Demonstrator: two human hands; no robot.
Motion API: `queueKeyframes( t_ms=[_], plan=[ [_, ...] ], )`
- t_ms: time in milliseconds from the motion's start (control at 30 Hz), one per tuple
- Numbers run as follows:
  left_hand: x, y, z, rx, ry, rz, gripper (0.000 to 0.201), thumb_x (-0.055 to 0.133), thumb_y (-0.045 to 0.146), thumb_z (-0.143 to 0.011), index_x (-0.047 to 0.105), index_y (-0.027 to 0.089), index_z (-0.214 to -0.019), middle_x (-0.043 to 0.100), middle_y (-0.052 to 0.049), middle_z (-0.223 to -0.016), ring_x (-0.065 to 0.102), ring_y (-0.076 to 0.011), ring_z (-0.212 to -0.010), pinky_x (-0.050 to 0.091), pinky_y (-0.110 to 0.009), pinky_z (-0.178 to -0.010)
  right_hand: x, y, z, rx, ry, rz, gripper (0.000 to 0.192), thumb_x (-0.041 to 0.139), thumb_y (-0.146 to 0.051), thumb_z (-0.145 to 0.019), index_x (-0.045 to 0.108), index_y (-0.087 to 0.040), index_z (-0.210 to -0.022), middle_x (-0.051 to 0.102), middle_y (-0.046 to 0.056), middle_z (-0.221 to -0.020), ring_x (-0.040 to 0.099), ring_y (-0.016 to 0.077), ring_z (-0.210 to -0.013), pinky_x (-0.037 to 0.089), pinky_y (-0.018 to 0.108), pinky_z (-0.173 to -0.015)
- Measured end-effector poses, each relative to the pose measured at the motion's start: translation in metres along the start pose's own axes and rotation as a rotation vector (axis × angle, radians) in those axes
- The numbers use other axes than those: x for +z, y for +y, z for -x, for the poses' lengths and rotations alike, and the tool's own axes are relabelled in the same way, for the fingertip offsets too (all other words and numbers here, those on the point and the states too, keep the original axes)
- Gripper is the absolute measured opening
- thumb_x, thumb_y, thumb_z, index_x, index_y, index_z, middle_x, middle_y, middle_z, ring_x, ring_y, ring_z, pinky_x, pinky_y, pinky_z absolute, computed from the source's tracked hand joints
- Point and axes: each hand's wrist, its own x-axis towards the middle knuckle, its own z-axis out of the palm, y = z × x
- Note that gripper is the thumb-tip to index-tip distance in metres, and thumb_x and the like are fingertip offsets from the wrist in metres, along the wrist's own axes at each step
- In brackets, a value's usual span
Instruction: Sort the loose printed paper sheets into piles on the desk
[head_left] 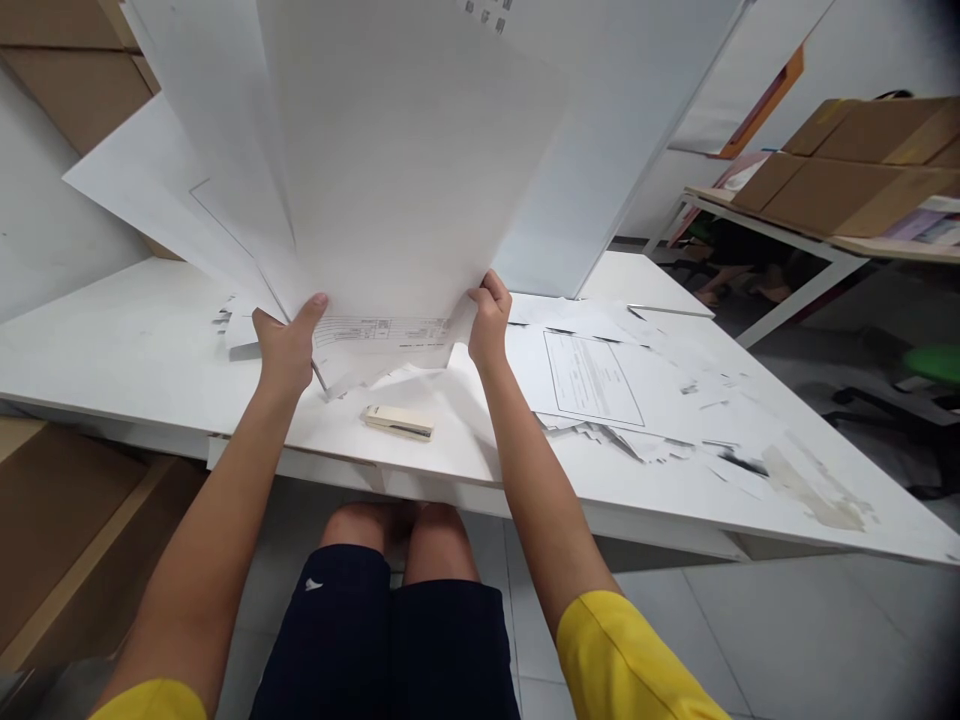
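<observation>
White paper sheets (420,180) stand raised above the table (150,335) in the head view, gripped near their lower corners by both bare hands. The left hand (285,348) clasps the lower left edge, thumb on the near face and its fingers mostly hidden behind; the right hand (491,318) pinches the lower right edge between thumb and curled fingers. At the left, several leaves splay outward past the rest, so the bundle looks uneven there. To handle it well, I would keep both grips level and light, easing the thumbs enough for stray leaves to slide into line without creasing, and square the bottom edges against a flat, bare part of the table. Between the forearms lies a cream stapler (397,422), near the lower edges; the paper is best kept off it, since a corner could catch. To the right, a bordered printed page (592,378) lies on other loose papers (600,440), well worth leaving undisturbed by the right forearm.
</observation>
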Motion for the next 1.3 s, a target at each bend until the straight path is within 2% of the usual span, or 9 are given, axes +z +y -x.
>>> queueKeyframes(
  t_ms=[400,633,800,933,1133,1300],
  plan=[
    [-0.0006,0.0009,0.0029,0.016,-0.012,-0.043,0.054,0.087,0.046,-0.061,0.056,0.020,-0.096,0.068,-0.013,-0.108,0.066,-0.0311,-0.112,0.058,-0.048,-0.095,-0.0008,0.0001,-0.0004,0.012,-0.009,0.024,0.020,0.046,-0.023,-0.080,0.032,-0.024,-0.066,0.026,-0.002,-0.069,0.031,0.0158,-0.066,0.038,0.031,-0.065],
    [-0.0019,-0.0020,0.0024,-0.038,0.028,-0.054,0.057,0.087,0.045,-0.061,0.054,0.021,-0.101,0.066,-0.014,-0.111,0.064,-0.0319,-0.115,0.059,-0.049,-0.095,-0.0006,-0.0010,0.0002,0.003,-0.016,0.052,0.018,0.043,-0.021,-0.078,0.030,-0.024,-0.066,0.025,-0.002,-0.070,0.030,0.0160,-0.066,0.036,0.032,-0.065],
    [-0.0037,-0.0056,0.0030,-0.030,-0.006,-0.022,0.056,0.087,0.044,-0.061,0.056,0.021,-0.102,0.066,-0.014,-0.113,0.064,-0.0327,-0.116,0.057,-0.050,-0.097,-0.0015,0.0014,-0.0002,0.007,-0.015,0.066,0.018,0.043,-0.022,-0.077,0.028,-0.024,-0.067,0.023,-0.002,-0.070,0.028,0.0155,-0.066,0.035,0.031,-0.064],
    [-0.0045,-0.0057,0.0035,-0.068,0.036,-0.022,0.059,0.087,0.040,-0.060,0.054,0.022,-0.106,0.065,-0.014,-0.117,0.064,-0.0318,-0.116,0.056,-0.050,-0.099,-0.0010,0.0024,-0.0007,0.008,-0.022,0.072,0.016,0.043,-0.023,-0.077,0.030,-0.024,-0.067,0.025,-0.002,-0.070,0.029,0.0155,-0.067,0.035,0.031,-0.065],
    [-0.0053,-0.0040,0.0027,0.003,-0.057,-0.061,0.057,0.086,0.050,-0.061,0.057,0.024,-0.102,0.069,-0.010,-0.107,0.065,-0.0288,-0.114,0.054,-0.048,-0.103,0.0000,0.0048,-0.0019,0.031,-0.009,0.068,0.018,0.044,-0.023,-0.079,0.030,-0.024,-0.066,0.026,-0.002,-0.069,0.031,0.0157,-0.068,0.039,0.032,-0.066],
    [-0.0076,-0.0084,0.0006,0.074,-0.079,0.049,0.057,0.091,0.045,-0.061,0.057,0.023,-0.101,0.072,-0.004,-0.096,0.065,-0.0262,-0.107,0.052,-0.052,-0.106,-0.0015,0.0055,-0.0024,0.026,0.003,0.075,0.016,0.045,-0.025,-0.078,0.033,-0.024,-0.067,0.028,-0.002,-0.069,0.033,0.0161,-0.068,0.040,0.032,-0.067]
  ],
)
